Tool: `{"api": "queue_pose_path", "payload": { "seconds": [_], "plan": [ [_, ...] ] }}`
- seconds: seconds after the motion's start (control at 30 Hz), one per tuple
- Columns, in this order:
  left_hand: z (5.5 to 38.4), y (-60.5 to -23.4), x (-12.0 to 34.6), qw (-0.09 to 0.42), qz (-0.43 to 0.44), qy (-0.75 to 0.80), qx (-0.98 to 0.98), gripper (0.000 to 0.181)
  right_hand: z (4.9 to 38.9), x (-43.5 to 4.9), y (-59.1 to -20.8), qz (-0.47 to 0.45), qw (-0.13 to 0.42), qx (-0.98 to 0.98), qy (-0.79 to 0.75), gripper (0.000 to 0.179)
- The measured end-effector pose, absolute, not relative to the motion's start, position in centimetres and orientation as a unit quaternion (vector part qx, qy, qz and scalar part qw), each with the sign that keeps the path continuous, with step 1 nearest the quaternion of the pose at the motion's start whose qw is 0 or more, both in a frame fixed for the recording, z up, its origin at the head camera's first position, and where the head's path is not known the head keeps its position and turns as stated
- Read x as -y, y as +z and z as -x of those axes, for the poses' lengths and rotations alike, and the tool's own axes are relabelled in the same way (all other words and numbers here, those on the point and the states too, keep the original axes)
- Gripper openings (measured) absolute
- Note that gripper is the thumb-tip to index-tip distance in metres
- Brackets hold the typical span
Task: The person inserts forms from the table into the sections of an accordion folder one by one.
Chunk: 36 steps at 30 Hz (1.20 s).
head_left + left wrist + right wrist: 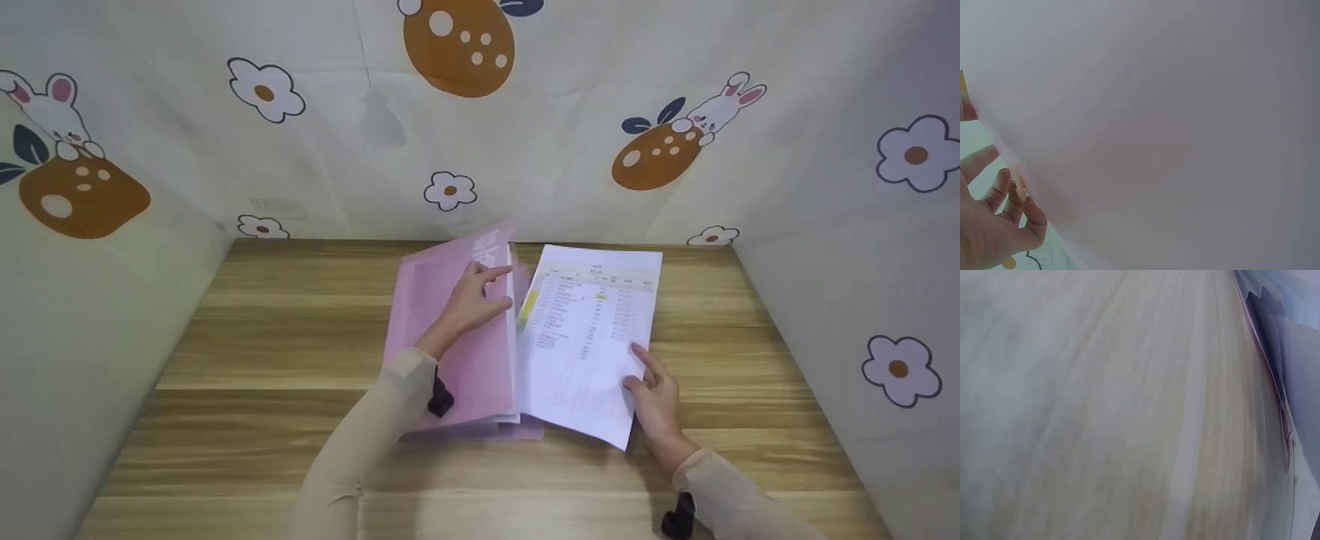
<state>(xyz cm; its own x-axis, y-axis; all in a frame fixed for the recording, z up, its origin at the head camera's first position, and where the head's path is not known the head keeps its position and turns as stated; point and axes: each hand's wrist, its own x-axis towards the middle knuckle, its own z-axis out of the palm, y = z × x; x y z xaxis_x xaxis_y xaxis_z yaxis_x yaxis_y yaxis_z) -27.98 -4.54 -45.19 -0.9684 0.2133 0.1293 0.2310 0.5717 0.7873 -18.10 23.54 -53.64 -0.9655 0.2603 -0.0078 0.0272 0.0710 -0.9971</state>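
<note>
A pink folder [442, 352] with white lettering lies tilted on the wooden table, white pages showing along its right side. My left hand [472, 300] reaches across its cover and holds the right edge with the fingertips. In the left wrist view, the bent fingers of that hand [1002, 214] meet the edge of a pale pink sheet [1157, 135], which fills most of the picture. Beside the folder, my right hand [656, 397] grips the lower right edge of a printed paper sheet [577, 382] with yellow marks. The sheet's left edge meets the folder's opening.
The wooden table [262, 360] extends around the folder and sheet. Behind and on both sides hangs a pale curtain [555, 150] printed with rabbits and flowers. In the right wrist view, blurred tabletop [1117, 410] fills most of the picture, with page edges [1297, 371] at right.
</note>
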Motion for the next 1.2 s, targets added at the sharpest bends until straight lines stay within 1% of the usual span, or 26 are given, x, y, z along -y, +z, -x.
{"api": "queue_pose_path", "payload": {
  "seconds": [0.1, 0.23, 0.33, 0.47, 0.63, 0.9, 1.2],
  "plan": [
    [28.0, -45.1, 4.5, 0.006, 0.121, -0.446, 0.887, 0.055, 18.2, -23.3, -54.0, 0.092, 0.105, 0.709, 0.691, 0.055],
    [27.9, -45.1, 4.5, 0.003, 0.116, -0.446, 0.888, 0.055, 19.2, -23.4, -56.5, 0.109, 0.119, 0.703, 0.693, 0.055],
    [27.9, -45.1, 4.4, 0.004, 0.116, -0.448, 0.887, 0.055, 18.7, -22.4, -55.1, 0.127, 0.097, 0.706, 0.690, 0.055],
    [27.9, -45.2, 4.5, 0.013, 0.127, -0.448, 0.885, 0.055, 17.4, -20.9, -52.2, 0.138, 0.050, 0.685, 0.714, 0.056],
    [28.0, -45.2, 4.6, 0.018, 0.135, -0.445, 0.885, 0.054, 17.4, -20.3, -52.4, 0.142, 0.024, 0.665, 0.732, 0.057],
    [28.1, -45.2, 4.6, 0.011, 0.133, -0.449, 0.883, 0.055, 17.8, -19.7, -52.6, 0.133, -0.010, 0.664, 0.736, 0.057],
    [27.9, -45.1, 4.6, 0.005, 0.125, -0.444, 0.887, 0.055, 19.4, -19.6, -52.4, 0.128, -0.033, 0.713, 0.688, 0.055]
  ]
}}
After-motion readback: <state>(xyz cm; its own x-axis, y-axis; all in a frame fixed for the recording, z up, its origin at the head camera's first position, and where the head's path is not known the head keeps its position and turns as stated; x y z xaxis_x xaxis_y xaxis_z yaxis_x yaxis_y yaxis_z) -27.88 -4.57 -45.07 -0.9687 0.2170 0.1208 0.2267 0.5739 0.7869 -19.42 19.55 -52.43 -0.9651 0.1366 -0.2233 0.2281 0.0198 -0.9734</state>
